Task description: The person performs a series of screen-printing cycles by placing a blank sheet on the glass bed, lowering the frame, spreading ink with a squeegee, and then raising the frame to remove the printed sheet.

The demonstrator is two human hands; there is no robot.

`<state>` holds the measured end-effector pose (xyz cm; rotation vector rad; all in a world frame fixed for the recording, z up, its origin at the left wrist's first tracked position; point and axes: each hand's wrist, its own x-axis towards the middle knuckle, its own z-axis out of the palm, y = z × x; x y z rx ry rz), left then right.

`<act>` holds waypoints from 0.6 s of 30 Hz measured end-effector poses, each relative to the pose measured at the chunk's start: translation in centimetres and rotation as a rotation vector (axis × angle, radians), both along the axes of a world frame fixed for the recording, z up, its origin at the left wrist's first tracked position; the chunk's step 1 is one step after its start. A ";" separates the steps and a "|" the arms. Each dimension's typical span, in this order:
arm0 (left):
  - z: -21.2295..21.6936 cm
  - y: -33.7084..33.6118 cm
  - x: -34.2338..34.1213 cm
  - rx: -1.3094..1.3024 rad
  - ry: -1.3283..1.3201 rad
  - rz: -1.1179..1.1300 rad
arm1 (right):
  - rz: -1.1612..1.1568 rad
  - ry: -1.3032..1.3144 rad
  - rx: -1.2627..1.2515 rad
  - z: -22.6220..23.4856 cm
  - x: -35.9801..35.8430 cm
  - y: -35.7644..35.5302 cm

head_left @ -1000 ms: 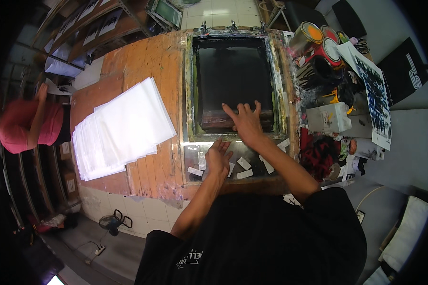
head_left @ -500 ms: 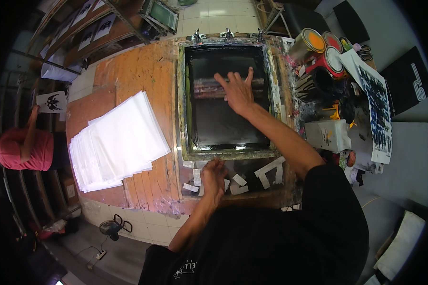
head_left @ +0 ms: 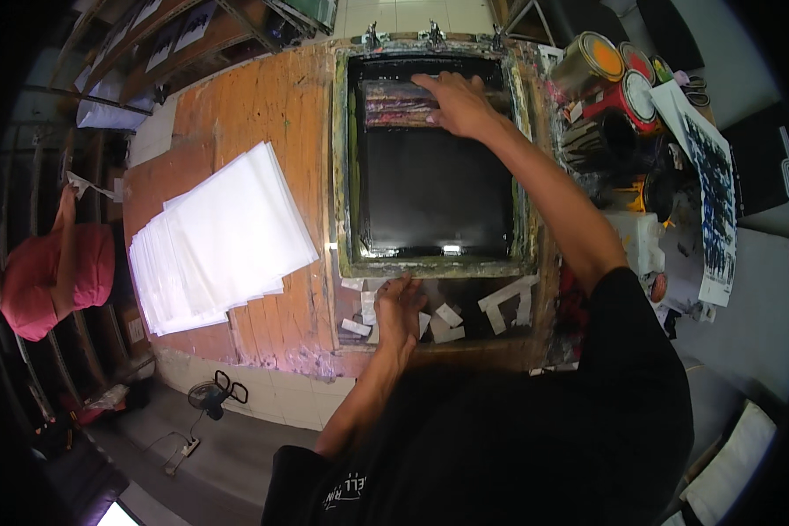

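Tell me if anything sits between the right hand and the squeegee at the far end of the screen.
Nothing visible does. The right hand already lies on the squeegee at the far end of the screen frame. The left hand rests at the frame's near edge, well apart.

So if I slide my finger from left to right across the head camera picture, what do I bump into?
Person in a pink top → stack of white sheets → dark printing screen in its frame → open paint cans → printed paper sheet.

Round paint cans [head_left: 607, 66] far right
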<state>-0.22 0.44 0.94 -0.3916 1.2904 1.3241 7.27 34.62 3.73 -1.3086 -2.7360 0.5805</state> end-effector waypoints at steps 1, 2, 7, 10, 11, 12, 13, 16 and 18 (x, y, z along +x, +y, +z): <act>0.4 0.0 0.0 -0.012 0.002 -0.002 | -0.001 0.074 0.040 0.1 1.1 -2.6; 0.7 0.1 0.1 -0.010 0.001 -0.004 | -0.002 0.144 0.093 0.6 2.1 -4.9; 3.3 -0.4 -0.7 0.137 -0.019 -0.017 | -0.007 0.300 0.233 5.0 5.2 -17.0; 6.0 -0.1 -1.8 0.303 -0.031 -0.008 | -0.045 0.391 0.468 8.0 5.0 -20.3; 7.6 0.5 -2.1 0.386 -0.017 -0.006 | -0.070 0.411 0.536 9.7 4.8 -20.5; 9.1 1.3 -2.3 0.467 -0.005 -0.006 | -0.096 0.428 0.602 11.2 4.7 -20.7; 10.4 2.2 -2.7 0.583 0.034 -0.016 | -0.092 0.453 0.684 12.2 4.6 -20.1; 13.5 6.4 -4.5 0.747 0.248 -0.179 | -0.019 0.546 0.982 14.8 4.8 -14.1; 11.7 9.4 -6.9 0.648 0.381 -0.204 | -0.047 0.476 0.936 17.4 4.3 -12.1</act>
